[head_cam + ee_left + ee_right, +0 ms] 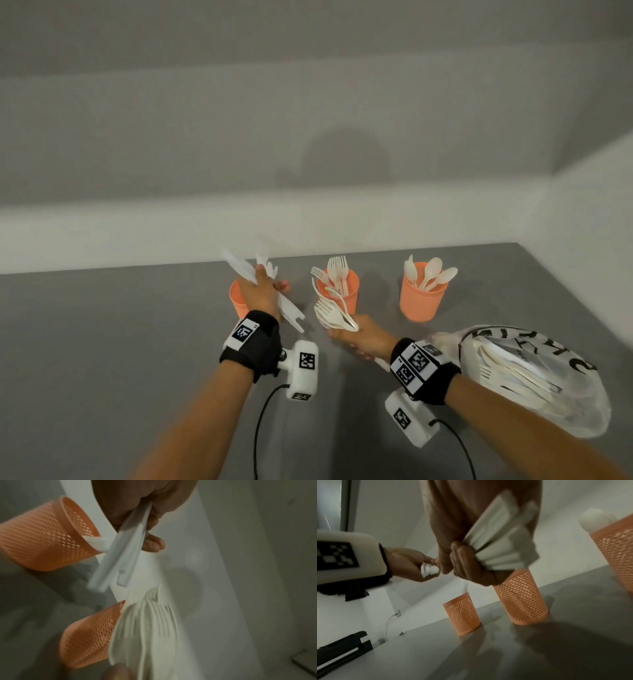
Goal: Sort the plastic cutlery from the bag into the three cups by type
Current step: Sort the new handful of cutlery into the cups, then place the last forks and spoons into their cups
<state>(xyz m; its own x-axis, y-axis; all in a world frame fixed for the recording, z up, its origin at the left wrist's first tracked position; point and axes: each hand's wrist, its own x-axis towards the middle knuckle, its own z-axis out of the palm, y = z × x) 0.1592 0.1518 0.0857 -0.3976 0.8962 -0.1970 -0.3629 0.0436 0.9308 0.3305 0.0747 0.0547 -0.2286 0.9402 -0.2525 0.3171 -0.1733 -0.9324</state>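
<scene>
Cutlery is split across both hands right now. Left hand (261, 291) has its fingers curled round a small bundle of white knives (263, 289), gripped mid-length, blades fanning up and away, handles trailing down toward the wrist; it hangs directly over the left cup (236, 298), so the read is that this cup is the knife bin and a drop is next. Right hand (359, 337) is clamped round the handles of a bunch of forks (330, 310), tines pointing forward, held just in front of the middle cup (342, 293), which already carries upright forks. Likely staged there to go in after the knives. Right cup (423, 296) holds spoons, bowls up. From the head view the left cup's contents can't be made out; the left wrist view shows something white at its rim, too blurred to call. Bag (534, 377) lies on its side on the grey table (102, 325) beside the right forearm, more cutlery visible through the plastic, so sorting is partway at best. Risk: a loose fan of knives may catch the mesh rim; squaring the bundle vertical before release would help.
</scene>
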